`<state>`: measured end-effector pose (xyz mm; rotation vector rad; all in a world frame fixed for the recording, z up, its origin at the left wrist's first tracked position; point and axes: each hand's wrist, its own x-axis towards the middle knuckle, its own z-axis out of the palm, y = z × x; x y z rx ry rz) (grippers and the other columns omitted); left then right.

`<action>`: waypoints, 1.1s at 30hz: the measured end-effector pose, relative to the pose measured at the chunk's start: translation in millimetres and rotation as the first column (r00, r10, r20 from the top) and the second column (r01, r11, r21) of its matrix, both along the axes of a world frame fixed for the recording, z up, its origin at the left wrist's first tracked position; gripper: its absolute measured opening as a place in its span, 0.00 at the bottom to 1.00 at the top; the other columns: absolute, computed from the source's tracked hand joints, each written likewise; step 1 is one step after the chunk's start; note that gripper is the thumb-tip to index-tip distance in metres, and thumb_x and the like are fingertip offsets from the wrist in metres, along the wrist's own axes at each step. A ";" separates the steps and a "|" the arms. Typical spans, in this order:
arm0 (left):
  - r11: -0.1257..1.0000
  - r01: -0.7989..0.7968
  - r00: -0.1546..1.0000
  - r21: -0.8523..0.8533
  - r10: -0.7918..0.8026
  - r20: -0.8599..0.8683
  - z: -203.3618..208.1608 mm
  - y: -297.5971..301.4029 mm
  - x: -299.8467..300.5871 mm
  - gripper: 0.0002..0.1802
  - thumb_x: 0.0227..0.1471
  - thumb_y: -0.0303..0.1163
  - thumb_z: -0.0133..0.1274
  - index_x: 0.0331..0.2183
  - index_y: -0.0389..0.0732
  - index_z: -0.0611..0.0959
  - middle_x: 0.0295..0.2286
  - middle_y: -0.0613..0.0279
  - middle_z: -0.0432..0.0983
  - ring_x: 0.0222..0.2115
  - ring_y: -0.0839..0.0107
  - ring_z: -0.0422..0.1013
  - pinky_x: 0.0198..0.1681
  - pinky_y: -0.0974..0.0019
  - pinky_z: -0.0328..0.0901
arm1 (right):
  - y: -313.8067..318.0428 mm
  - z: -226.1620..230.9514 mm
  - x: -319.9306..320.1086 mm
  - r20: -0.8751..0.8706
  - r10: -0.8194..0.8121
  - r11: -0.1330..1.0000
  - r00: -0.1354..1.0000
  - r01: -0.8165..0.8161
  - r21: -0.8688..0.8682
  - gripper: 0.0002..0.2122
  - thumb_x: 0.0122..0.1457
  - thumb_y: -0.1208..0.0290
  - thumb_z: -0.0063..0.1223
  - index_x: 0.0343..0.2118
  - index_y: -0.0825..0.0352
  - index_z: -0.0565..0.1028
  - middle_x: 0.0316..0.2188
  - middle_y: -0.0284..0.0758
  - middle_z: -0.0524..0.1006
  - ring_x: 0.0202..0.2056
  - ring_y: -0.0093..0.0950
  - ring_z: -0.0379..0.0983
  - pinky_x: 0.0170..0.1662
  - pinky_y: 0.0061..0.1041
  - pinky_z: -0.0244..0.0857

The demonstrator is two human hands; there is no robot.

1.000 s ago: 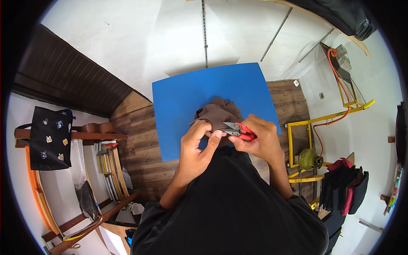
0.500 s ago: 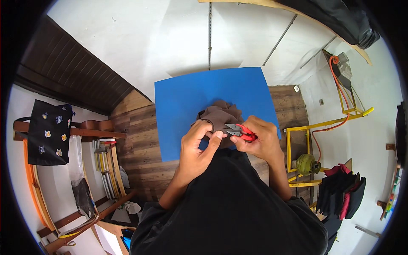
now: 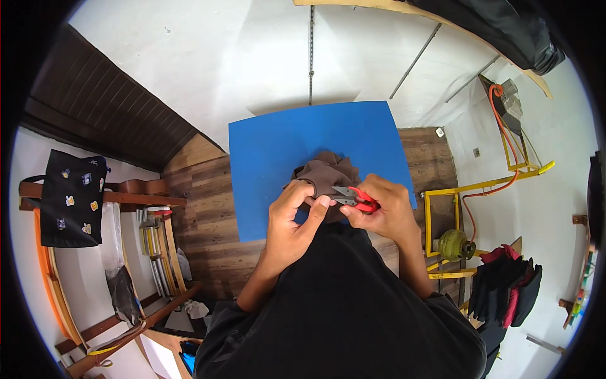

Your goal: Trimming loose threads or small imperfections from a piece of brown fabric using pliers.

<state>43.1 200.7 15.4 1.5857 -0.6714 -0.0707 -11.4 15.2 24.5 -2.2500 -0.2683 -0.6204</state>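
Note:
Bunched brown fabric (image 3: 326, 170) lies at the near part of a blue tabletop (image 3: 271, 142). My left hand (image 3: 294, 220) pinches an edge of this fabric between thumb and forefinger. In my right hand (image 3: 384, 205) is a pair of red-handled thread snips (image 3: 364, 197), gripped in the palm and fingers. Their grey blades point left, at the fabric edge just beside my left thumb tip. Whether any thread lies between the blades is too small to tell.
A black printed bag (image 3: 72, 199) hangs on a wooden rack at the left. To the right stand a yellow metal frame (image 3: 467, 188), a green gas cylinder (image 3: 456, 245) and a stack of black and red cloth pieces (image 3: 505, 287). A white wall rises behind the table.
The snips' blades have drawn closer together and tilted slightly. My left hand keeps its pinch on the fabric, almost unmoved.

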 end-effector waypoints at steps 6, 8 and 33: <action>1.000 0.015 1.000 -0.020 -0.016 -0.025 -0.7 -1.3 0.3 0.06 0.54 0.24 0.54 0.29 0.32 0.75 0.26 0.60 0.72 0.25 0.76 0.67 0.31 0.72 0.62 | -5.3 0.7 -0.7 -0.038 -0.038 0.999 0.999 0.037 -0.019 0.13 0.40 0.68 0.67 0.22 0.69 0.72 0.15 0.35 0.65 0.16 0.30 0.62 0.19 0.26 0.56; 1.000 0.015 0.999 -0.028 -0.016 -0.032 -1.5 -1.7 0.2 0.06 0.54 0.24 0.54 0.29 0.32 0.75 0.26 0.60 0.72 0.25 0.76 0.67 0.32 0.72 0.62 | -5.9 0.2 -0.7 -0.029 -0.035 0.999 0.999 0.034 -0.014 0.13 0.40 0.69 0.66 0.22 0.69 0.72 0.15 0.35 0.65 0.16 0.30 0.62 0.19 0.26 0.56; 1.000 0.004 1.000 0.004 -0.004 0.000 -2.6 -7.9 -2.7 0.05 0.53 0.25 0.55 0.29 0.33 0.76 0.24 0.60 0.69 0.25 0.70 0.65 0.31 0.69 0.62 | -4.5 4.2 -2.3 -0.027 0.005 1.000 1.000 -0.005 -0.013 0.13 0.41 0.69 0.68 0.23 0.67 0.72 0.17 0.33 0.69 0.19 0.31 0.67 0.20 0.27 0.62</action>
